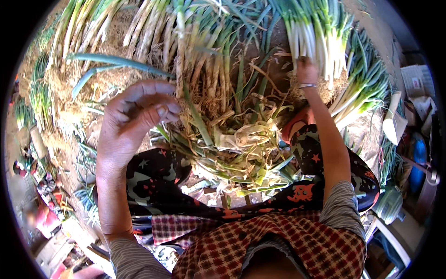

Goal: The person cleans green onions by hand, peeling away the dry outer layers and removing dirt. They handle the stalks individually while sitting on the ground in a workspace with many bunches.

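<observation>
My left hand is raised at centre left, fingers curled in toward the thumb. Whatever lies between them, if anything, I cannot make out. A long green leaf runs just beyond its knuckles. My right hand, with a band at its wrist, reaches far to the right. It is closed at the root end of a green onion, against a bundle of cleaned, white-stemmed green onions. Its fingertips are partly hidden. Between my hands stand uncleaned green onions with brown, rooty stems.
A heap of peeled skins and dry leaves lies between my knees. More green onions lie at the far left, and another bundle at the right. A clear plastic jug and a blue container stand at the right edge.
</observation>
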Demonstrator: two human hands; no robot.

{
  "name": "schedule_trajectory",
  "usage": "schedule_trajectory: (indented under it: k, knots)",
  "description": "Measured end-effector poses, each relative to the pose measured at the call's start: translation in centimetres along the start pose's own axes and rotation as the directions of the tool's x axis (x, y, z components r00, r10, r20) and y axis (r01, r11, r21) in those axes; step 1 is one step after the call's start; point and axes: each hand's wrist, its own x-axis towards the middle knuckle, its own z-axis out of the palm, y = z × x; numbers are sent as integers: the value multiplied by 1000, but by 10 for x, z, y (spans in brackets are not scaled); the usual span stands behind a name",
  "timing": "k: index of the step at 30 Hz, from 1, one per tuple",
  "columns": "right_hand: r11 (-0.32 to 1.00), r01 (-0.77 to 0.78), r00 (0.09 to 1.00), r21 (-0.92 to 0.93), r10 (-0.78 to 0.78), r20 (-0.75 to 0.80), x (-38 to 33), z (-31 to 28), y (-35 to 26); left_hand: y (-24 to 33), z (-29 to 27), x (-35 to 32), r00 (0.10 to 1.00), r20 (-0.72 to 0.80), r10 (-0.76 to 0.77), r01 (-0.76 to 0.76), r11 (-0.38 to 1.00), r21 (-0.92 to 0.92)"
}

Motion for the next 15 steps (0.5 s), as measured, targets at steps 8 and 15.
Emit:
schedule_trajectory:
  k: [8, 15]
  knots:
    - [879, 470, 638, -80, -276, 719, -138, 186, -136, 3, -20, -19, 983, -180, -25, 33, 999, 41]
    - [831, -547, 637, -97, 488, 597, -157, 154, -163, 6, -33, -37, 982, -189, 28, -28, 1000, -1]
